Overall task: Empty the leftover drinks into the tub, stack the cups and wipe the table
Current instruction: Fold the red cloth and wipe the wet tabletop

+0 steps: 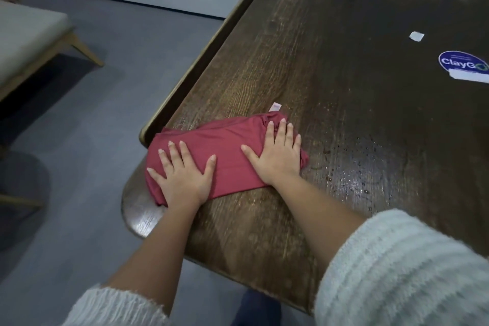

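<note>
At the table's (330,61) near-left corner both hands, left hand (182,174) and right hand (277,156), press spread fingers flat on the red cloth (227,145), wiping; droplets (357,174) beside it look next.

Both hands flat on the red cloth (225,145) at the counter's (330,47) near corner: left hand (182,174) on its left end, right hand (277,156) on its right end, fingers spread. Wet droplets (354,169) glisten just right of the cloth. A blue sticker (461,61) sits further back.
</note>
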A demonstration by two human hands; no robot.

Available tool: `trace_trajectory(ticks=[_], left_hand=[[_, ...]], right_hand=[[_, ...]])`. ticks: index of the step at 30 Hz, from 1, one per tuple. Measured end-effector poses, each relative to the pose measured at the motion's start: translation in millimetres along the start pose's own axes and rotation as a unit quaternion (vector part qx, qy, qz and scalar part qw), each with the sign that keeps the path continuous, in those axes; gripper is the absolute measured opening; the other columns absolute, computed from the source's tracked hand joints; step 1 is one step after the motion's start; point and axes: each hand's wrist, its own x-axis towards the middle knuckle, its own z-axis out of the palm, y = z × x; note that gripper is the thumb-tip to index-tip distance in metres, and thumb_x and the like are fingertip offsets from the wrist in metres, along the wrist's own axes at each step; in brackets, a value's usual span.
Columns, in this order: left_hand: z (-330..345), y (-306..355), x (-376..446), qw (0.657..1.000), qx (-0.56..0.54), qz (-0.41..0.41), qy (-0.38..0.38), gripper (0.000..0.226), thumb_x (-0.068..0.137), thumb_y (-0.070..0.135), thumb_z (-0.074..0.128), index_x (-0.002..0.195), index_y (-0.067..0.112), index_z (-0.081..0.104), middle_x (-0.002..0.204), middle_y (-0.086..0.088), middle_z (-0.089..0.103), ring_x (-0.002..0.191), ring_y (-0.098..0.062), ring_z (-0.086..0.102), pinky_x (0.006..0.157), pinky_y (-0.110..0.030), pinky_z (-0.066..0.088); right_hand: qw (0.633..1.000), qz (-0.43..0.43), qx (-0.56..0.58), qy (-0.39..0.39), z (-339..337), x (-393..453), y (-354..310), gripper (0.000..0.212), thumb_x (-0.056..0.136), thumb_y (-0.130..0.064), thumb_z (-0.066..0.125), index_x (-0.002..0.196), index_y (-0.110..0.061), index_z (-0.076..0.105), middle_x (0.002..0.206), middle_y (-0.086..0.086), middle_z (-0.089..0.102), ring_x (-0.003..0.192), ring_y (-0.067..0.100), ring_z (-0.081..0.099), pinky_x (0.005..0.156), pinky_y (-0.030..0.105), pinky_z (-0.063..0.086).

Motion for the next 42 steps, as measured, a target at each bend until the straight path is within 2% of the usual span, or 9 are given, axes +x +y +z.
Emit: trace_trajectory(ticks=[14,18,20,23,27,32,37,39,42], left_hand=[[24.2,26.4,-136.0,0.998,-0.016,-0.052,-0.015,0.094,0.086,0.071,0.002,0.153,0.006,0.003,0.16,-0.018,-0.001,0.146,-0.039,-0.008,0.112,-0.064,-0.004],[20.9,34.0,-155.3,0.999,-0.011,-0.001,-0.052,0.088,0.093,0.068,0.014,0.153,0.006,-0.001,0.16,-0.018,-0.009,0.146,-0.036,-0.015,0.113,-0.057,-0.013],[12.0,19.1,-143.6,0.998,-0.043,0.035,-0.01,0.085,0.093,0.066,0.012,0.153,0.008,0.006,0.161,-0.015,-0.008,0.147,-0.03,-0.015,0.112,-0.047,-0.018],[5.4,-3.7,-121.3,0.991,-0.081,0.095,0.05,0.076,0.094,0.056,0.014,0.153,0.008,0.013,0.162,-0.01,0.0,0.149,-0.025,-0.008,0.118,-0.042,-0.01],[18.5,4.6,-127.2,0.993,-0.028,0.117,0.005,0.096,0.081,0.071,-0.001,0.154,0.01,0.009,0.162,-0.009,0.006,0.149,-0.025,-0.002,0.118,-0.046,-0.003],[33.3,41.3,-151.8,0.994,-0.003,0.112,-0.007,0.109,0.077,0.078,-0.014,0.152,0.007,0.02,0.158,-0.022,0.015,0.147,-0.039,0.008,0.115,-0.06,0.005],[40.6,95.7,-168.1,0.987,0.029,0.155,-0.043,0.106,0.064,0.078,-0.024,0.153,0.024,-0.009,0.159,-0.022,-0.009,0.145,-0.041,-0.013,0.113,-0.06,-0.009],[48.0,120.4,-179.4,0.98,0.041,0.186,-0.048,0.107,0.065,0.079,-0.026,0.154,0.024,-0.004,0.159,-0.024,-0.005,0.146,-0.042,-0.008,0.112,-0.061,-0.009],[59.8,165.6,-205.4,0.965,0.025,0.255,-0.05,0.102,0.077,0.079,-0.014,0.152,0.02,0.023,0.156,-0.028,0.015,0.144,-0.046,0.01,0.109,-0.061,-0.006]], right_hand=[[0.999,-0.032,-0.025,-0.011,-1.8,-87.7,65.9,0.1,0.08,-0.083,0.014,0.156,-0.019,-0.001,0.164,0.009,-0.006,0.151,0.026,-0.006,0.119,0.048,-0.005],[0.999,-0.007,-0.043,-0.025,-10.0,-104.2,93.7,0.113,0.067,-0.091,-0.001,0.156,-0.02,-0.001,0.164,0.009,-0.007,0.15,0.027,-0.01,0.118,0.05,-0.009],[0.999,0.027,-0.039,-0.023,-14.7,-104.2,89.4,0.112,0.07,-0.09,-0.001,0.156,-0.018,0.001,0.163,0.012,-0.009,0.149,0.029,-0.015,0.116,0.051,-0.014],[0.998,0.064,-0.006,0.004,-13.3,-105.9,53.8,0.092,0.09,-0.075,0.014,0.156,-0.012,0.001,0.162,0.015,-0.009,0.148,0.033,-0.015,0.117,0.056,-0.012],[0.998,0.057,0.01,-0.028,0.2,-115.0,37.1,0.091,0.088,-0.077,0.014,0.156,-0.018,-0.004,0.162,0.012,-0.014,0.148,0.032,-0.017,0.113,0.061,-0.012],[0.999,0.033,0.002,-0.023,-7.5,-118.9,84.6,0.09,0.086,-0.08,0.016,0.156,-0.027,-0.001,0.163,0.002,-0.014,0.149,0.025,-0.016,0.115,0.058,-0.012],[0.998,0.067,-0.001,-0.009,-20.1,-131.7,145.5,0.088,0.084,-0.082,0.018,0.156,-0.034,0.002,0.163,-0.003,-0.012,0.15,0.023,-0.014,0.117,0.057,-0.009],[0.994,0.106,-0.003,-0.005,-24.1,-144.2,175.7,0.088,0.083,-0.083,0.019,0.155,-0.036,0.002,0.163,-0.005,-0.011,0.15,0.023,-0.013,0.116,0.057,-0.008],[0.982,0.19,0.001,0.007,-31.1,-173.0,229.3,0.088,0.082,-0.084,0.019,0.155,-0.037,0.002,0.164,-0.005,-0.01,0.15,0.023,-0.011,0.116,0.057,-0.007]])
